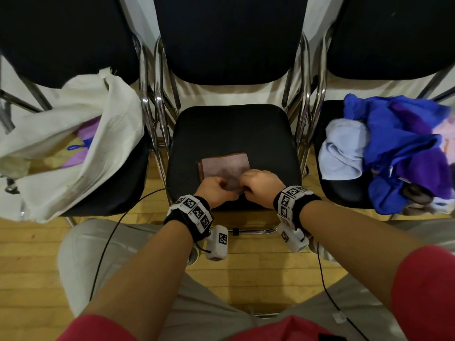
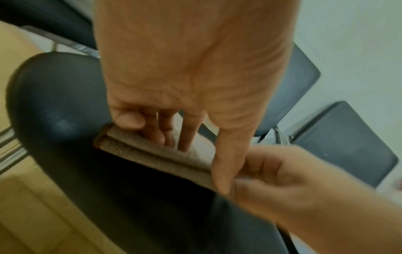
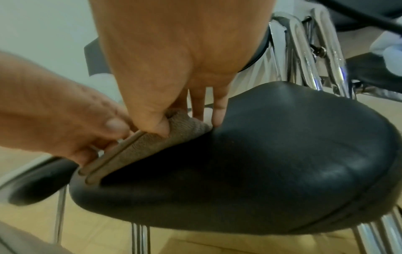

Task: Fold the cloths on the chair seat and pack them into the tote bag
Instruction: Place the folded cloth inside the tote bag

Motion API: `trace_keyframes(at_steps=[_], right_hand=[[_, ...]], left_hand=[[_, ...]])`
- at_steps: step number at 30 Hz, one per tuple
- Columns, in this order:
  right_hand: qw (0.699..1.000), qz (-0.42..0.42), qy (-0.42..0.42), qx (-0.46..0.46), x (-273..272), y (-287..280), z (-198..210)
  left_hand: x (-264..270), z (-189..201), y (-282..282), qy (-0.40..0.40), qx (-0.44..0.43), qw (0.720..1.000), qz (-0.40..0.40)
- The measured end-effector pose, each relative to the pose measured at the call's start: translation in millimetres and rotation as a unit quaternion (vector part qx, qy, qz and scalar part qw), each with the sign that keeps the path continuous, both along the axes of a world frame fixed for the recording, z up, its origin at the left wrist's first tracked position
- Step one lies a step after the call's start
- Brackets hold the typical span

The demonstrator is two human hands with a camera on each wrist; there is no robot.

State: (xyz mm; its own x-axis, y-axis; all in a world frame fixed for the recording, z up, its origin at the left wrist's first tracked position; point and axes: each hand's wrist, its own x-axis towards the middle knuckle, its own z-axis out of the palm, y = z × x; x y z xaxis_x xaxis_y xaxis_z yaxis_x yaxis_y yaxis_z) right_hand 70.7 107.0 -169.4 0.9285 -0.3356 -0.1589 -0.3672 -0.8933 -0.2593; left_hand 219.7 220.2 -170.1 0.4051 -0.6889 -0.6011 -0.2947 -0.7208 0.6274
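Gripping the near edge of the folded brown cloth (image 1: 224, 167), we have both hands side by side at the front of the middle chair seat (image 1: 234, 126). Our left hand (image 1: 216, 190) pinches the cloth's near left part, thumb under the edge and fingers (image 2: 185, 137) laid on top. Our right hand (image 1: 261, 182) pinches the near right part, thumb (image 3: 156, 123) pressed on the doubled hem. The rest of the cloth lies flat on the seat beyond our knuckles. It looks folded into two or more layers, though the blurred wrist views leave the exact count unsure. On the chair to our left slumps the cream tote bag (image 1: 73, 134), mouth open, with purple and yellow fabric inside. On the chair to our right sits a heap of blue, purple and pale cloths (image 1: 394, 146).
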Motion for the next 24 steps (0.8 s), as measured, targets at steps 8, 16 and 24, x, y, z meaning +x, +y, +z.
trace_keyframes(at_steps=[8,16,24], right_hand=[[0.966,-0.123,-0.004,0.228,-8,-14,14],[0.958,-0.133,-0.029,0.253,-16,-23,1],[0.933,-0.257,-0.046,0.249,6,-26,-9]], left_hand=[[-9,8,-3,-0.291,0.045,0.938,-0.184],[5,8,4,-0.173,0.003,0.974,-0.144],[24,-5,17,-0.099,-0.090,0.990,0.033]])
